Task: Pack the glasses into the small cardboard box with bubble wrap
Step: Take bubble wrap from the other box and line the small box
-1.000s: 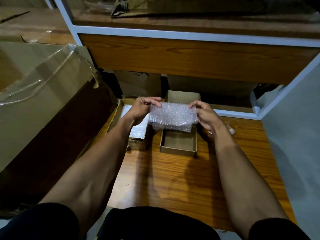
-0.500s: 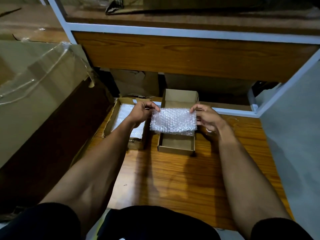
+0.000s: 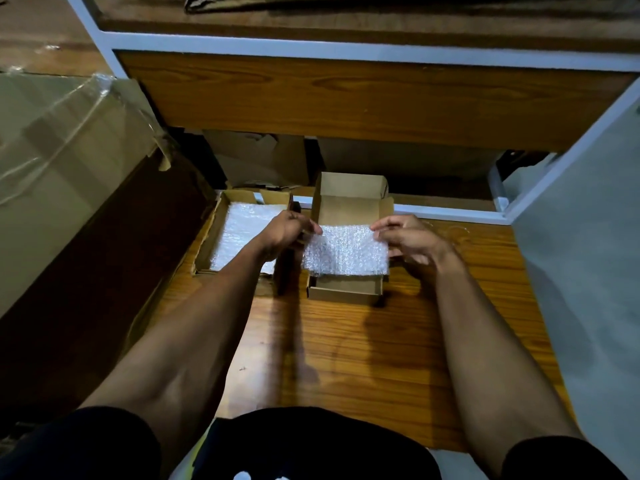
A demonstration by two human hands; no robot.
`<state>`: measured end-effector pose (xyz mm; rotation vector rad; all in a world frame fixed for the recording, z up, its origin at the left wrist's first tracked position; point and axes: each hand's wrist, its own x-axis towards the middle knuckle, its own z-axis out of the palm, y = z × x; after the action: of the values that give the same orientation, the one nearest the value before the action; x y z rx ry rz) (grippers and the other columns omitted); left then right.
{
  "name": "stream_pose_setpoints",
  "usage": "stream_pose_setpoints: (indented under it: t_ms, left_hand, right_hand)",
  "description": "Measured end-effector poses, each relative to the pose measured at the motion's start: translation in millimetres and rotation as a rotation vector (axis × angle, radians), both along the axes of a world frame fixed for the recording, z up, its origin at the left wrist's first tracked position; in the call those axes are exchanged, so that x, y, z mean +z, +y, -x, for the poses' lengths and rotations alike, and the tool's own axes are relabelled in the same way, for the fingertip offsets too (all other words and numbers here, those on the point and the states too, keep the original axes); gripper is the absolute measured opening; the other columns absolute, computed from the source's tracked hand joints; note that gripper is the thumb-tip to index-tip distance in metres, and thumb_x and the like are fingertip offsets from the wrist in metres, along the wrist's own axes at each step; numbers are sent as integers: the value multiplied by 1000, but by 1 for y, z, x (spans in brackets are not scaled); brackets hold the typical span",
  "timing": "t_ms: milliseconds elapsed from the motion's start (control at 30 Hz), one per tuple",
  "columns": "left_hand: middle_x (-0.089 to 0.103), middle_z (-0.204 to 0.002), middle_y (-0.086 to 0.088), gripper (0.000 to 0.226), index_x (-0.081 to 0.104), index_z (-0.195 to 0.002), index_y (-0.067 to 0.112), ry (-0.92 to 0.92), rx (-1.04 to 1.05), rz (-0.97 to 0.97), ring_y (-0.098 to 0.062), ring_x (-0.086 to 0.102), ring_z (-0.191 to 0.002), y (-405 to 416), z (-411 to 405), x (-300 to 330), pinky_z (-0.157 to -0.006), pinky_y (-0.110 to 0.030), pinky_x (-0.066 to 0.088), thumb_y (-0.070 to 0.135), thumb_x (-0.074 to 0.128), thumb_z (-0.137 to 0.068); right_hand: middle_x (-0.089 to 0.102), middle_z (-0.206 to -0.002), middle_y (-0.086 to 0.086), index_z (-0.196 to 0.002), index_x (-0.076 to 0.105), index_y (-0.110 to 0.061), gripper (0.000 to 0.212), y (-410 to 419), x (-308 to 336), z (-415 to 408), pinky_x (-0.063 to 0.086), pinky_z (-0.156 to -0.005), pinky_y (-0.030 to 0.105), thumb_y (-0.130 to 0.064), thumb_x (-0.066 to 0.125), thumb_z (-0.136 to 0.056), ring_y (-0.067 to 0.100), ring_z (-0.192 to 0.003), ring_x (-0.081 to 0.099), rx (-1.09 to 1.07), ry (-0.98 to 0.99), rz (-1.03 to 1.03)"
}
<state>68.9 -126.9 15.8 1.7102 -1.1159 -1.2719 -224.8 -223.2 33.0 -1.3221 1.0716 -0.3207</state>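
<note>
Bubble wrap point(image 3: 346, 251) — clear, dimpled sheet over small cardboard box point(image 3: 346, 289), pinched by left hand point(image 3: 287, 232) and right hand point(image 3: 408, 240)

Two bare forearms reach from the 6 o'clock edge, the left hand point(image 3: 289, 228) and right hand point(image 3: 408, 242) without rings, watch or gloves. Black short sleeves point(image 3: 86, 441) cap both upper arms. Black clothing point(image 3: 311, 441) covers the lap, a small white mark at its lower edge.
</note>
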Motion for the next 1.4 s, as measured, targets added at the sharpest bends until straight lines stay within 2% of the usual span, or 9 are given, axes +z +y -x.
stream_pose_setpoints:
  t_ms: [133, 400, 500, 600, 767, 867, 1033, 1133, 1400]
  left_hand:
    - [77, -98, -10, 5, 77, -99, 8, 1, -100, 38, -17, 70, -85, 2, 3, -14, -76, -34, 56, 8, 73, -96]
    - [72, -95, -1, 18, 77, -100, 16, -320, -95, 86, -10, 67, -76, 10, 21, -29, -65, -26, 56, 15, 87, -86]
    - [71, -98, -2, 19, 77, -102, 17, -479, -109, 131, -14, 66, -82, 13, 27, -35, -66, -18, 50, 14, 86, -86]
    - [75, -103, -4, 24, 76, -108, 16, -631, -191, 142, -19, 70, -94, 13, 33, -38, -78, -26, 53, 16, 86, -85]
    - [73, -112, -3, 28, 73, -118, 29, -878, -276, 44, -26, 70, -102, 16, 45, -36, -84, -39, 58, 36, 77, -91]
    - [68, -122, -5, 36, 66, -127, 30, -1042, -316, 1, -29, 68, -106, 18, 51, -38, -80, -40, 53, 45, 69, -94]
    - [57, -137, -2, 52, 57, -143, 35, -1048, -324, 95, -31, 65, -113, 22, 52, -39, -86, -47, 60, 34, 71, -92]
    - [55, -137, -2, 42, 65, -136, 34, -1112, -351, 95, -30, 64, -115, 23, 53, -34, -89, -46, 60, 33, 69, -94]
    - [57, -136, -5, 42, 65, -134, 27, -1139, -371, 150, -29, 58, -123, 23, 55, -30, -98, -42, 50, 36, 72, -93]
  right_hand:
    - [68, -123, 15, -118, 70, -10, 31, 5, -3, 2, 58, -76, 31, 6, 70, -91, 26, -107, 68, 13, 39, 34]
    - [69, -123, 6, -107, 76, -16, 29, 18, -23, -1, 64, -66, 28, 6, 76, -88, 24, -96, 73, -7, 234, 280]
    - [65, -132, 6, -112, 75, -17, 30, 26, -30, -4, 64, -85, 39, 2, 79, -88, 24, -107, 70, -24, 275, 385]
    - [62, -136, 0, -118, 74, -24, 35, 33, -39, -5, 42, -104, 32, -9, 82, -87, 18, -127, 53, 27, 385, 523]
    - [49, -121, -3, -125, 68, -26, 40, 46, -45, -9, 44, -79, 27, -20, 82, -88, 16, -109, 52, 87, 532, 742]
    - [44, -122, -2, -128, 60, -30, 49, 50, -52, -13, 59, -75, 37, -26, 85, -86, 17, -100, 56, 94, 622, 838]
    - [51, -123, 1, -126, 63, -21, 43, 55, -57, -19, 59, -83, 40, -33, 81, -90, 21, -108, 59, 75, 675, 938]
    - [56, -125, -2, -124, 70, -22, 33, 57, -59, -21, 51, -90, 36, -36, 75, -95, 20, -118, 52, 158, 769, 948]
    - [67, -109, 4, -112, 74, -14, 29, 65, -65, -23, 50, -81, 38, -35, 75, -93, 23, -102, 57, 155, 671, 1086]
